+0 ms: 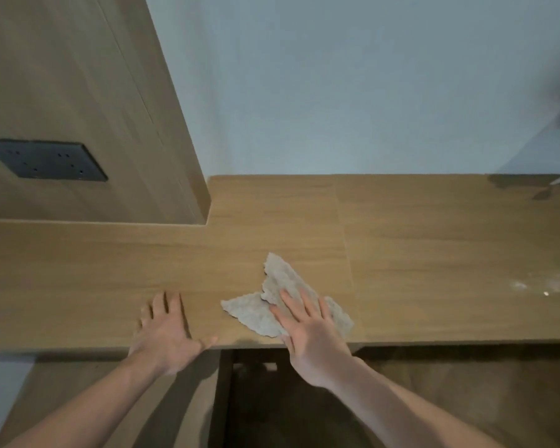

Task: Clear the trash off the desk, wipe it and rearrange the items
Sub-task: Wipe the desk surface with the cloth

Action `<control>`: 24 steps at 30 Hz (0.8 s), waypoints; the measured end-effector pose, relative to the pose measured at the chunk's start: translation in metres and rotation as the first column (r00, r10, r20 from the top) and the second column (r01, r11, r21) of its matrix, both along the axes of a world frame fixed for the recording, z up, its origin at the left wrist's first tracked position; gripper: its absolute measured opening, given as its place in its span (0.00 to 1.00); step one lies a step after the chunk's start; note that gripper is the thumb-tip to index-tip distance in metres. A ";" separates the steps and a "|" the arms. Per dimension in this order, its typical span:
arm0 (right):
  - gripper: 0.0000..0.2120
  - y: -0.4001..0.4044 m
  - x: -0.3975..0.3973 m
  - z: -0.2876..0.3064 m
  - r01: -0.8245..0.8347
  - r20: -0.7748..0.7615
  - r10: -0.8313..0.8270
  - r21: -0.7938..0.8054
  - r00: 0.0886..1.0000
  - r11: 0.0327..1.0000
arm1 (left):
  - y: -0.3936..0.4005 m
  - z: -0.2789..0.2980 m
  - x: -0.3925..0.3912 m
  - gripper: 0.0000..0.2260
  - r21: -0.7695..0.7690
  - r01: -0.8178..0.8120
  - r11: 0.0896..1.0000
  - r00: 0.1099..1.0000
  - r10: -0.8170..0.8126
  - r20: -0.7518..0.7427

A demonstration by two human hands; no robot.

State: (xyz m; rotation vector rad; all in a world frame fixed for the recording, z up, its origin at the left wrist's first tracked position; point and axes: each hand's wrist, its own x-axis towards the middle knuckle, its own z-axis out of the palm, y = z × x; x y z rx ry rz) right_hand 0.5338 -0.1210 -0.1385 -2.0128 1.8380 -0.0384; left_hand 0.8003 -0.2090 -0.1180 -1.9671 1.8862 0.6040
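Desk (434, 240) of pale wood grain runs left to right, a dusty white smear (543, 284) toward its right end. Cloth (272, 295), grey and crumpled with ragged edges, lies near the front edge, its longest flap pointing away and leftward. Right hand (307, 334) presses flat on the cloth, fingers straight and slightly spread. Left hand (167, 331) rests palm-down on bare wood beside it, fingers splayed.
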 end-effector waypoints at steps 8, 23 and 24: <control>0.30 0.058 -0.109 0.000 0.102 0.041 -0.101 -0.025 0.994 0.994 | 0.009 0.023 -0.112 0.39 -0.098 0.368 0.925 0.923 -0.376 -0.080; 0.21 0.167 -0.357 0.067 0.493 0.132 -0.486 -0.024 0.864 0.870 | 0.054 0.030 -0.336 0.49 -0.031 0.411 0.911 0.910 -0.412 -0.053; 0.20 0.173 -0.387 0.078 0.565 0.143 -0.555 -0.032 0.819 0.825 | 0.053 0.029 -0.344 0.51 -0.009 0.387 0.922 0.922 -0.387 -0.028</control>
